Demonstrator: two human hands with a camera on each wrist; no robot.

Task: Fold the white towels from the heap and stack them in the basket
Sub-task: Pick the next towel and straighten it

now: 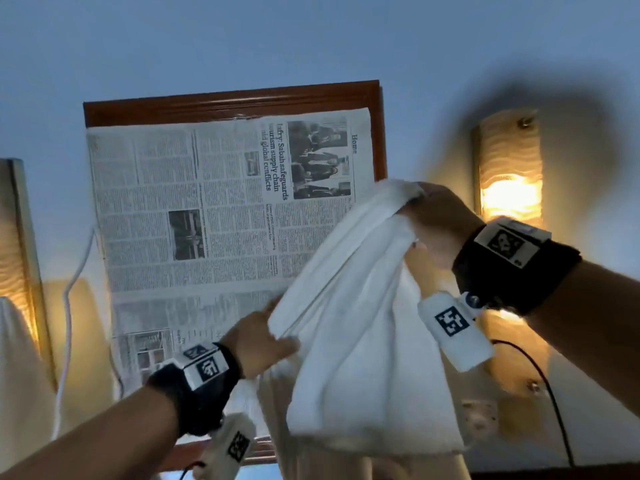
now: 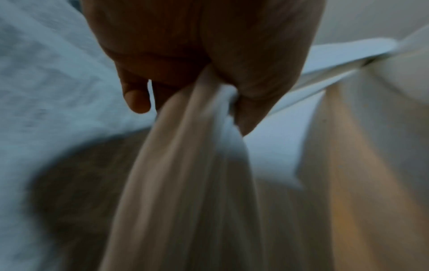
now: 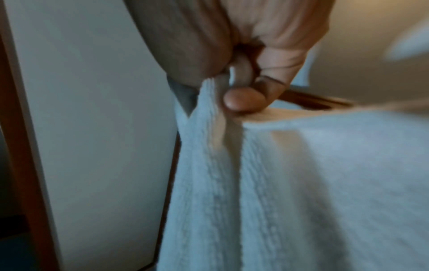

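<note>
Towel (image 1: 349, 306), white and held up in the air between both hands, hangs in front of a wall; its top edge runs on a slant, from the lower end at the left hand (image 1: 258, 344) up to the higher end at the right hand (image 1: 433, 226), and its length drops downward from that edge in loose folds, the bottom hem lying roughly level. From the left wrist, the fingers (image 2: 137, 99) and thumb are curled round a gathered bunch of the cloth, which streams away below them; the picture is blurred. From the right wrist, the thumb (image 3: 243, 100) is pressed against the fingers, pinching a ribbed border of the cloth, and the rest falls straight down from there. Behind the towel, a wooden frame (image 1: 232, 98) on the wall is covered by a sheet of newspaper (image 1: 194, 216), turned so that its headline runs vertically; a lit wall lamp (image 1: 509, 168) glows beyond the right hand.
</note>
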